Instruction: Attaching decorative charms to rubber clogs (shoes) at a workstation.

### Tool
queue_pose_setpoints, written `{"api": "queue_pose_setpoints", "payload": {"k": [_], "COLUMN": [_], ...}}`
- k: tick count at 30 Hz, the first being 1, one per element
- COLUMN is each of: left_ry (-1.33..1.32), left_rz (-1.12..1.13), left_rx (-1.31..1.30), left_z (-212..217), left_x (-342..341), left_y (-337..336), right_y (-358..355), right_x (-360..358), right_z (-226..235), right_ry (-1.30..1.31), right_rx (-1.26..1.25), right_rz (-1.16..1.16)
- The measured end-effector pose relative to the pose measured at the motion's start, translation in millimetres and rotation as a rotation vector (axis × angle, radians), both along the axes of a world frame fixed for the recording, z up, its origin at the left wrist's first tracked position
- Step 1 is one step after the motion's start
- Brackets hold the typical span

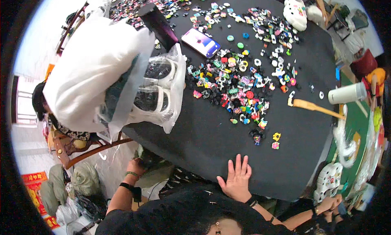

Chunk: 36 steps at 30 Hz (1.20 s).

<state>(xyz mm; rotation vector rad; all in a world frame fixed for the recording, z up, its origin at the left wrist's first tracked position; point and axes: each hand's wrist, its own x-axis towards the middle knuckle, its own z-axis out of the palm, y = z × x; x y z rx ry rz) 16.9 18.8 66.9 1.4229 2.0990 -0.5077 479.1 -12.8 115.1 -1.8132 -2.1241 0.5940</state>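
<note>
My right hand (pixel 237 183) rests palm down on the black tabletop, its fingers stretched out and holding nothing. Two small loose charms, a yellow one (pixel 277 136) and a pink flower (pixel 275 145), lie beyond its fingertips. Farther up spreads a heap of colourful shoe charms (pixel 240 88). My left hand (pixel 137 166) hangs below the table's left edge, beside something dark; its fingers are hard to make out. Above it, a clear plastic bag (pixel 173 109) with white-rimmed shoes sits at the table edge, next to a large white bundle (pixel 89 72).
A phone (pixel 201 43) and a black box (pixel 158 25) lie among more charms. At right are a wooden-handled tool (pixel 315 107), a pale cup (pixel 347 93) and a white clog (pixel 295 13). Another person's hands (pixel 328 204) are by a charm-decorated white clog (pixel 329 180).
</note>
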Motion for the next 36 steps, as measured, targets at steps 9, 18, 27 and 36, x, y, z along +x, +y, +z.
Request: {"api": "queue_pose_setpoints", "payload": {"k": [9, 18, 27, 36], "left_ry": [0.166, 0.213, 0.270, 0.081], "left_rz": [0.134, 0.569, 0.832, 1.176], "left_rx": [0.238, 0.318, 0.342, 0.300], "left_z": [134.8, 187.2, 172.8, 156.3], "left_x": [14.2, -19.7, -51.4, -148.1], "left_y": [-25.3, -113.3, -178.9, -160.1], "right_y": [13.1, 5.6, -2.1, 76.7], "right_x": [6.0, 21.0, 19.8, -98.7], "right_z": [19.1, -1.9, -36.8, 74.4], "right_ry": [-0.019, -0.148, -0.549, -0.132], "right_rx": [-0.251, -0.304, 0.341, -0.308], "right_rz": [0.224, 0.380, 0.185, 0.521]}}
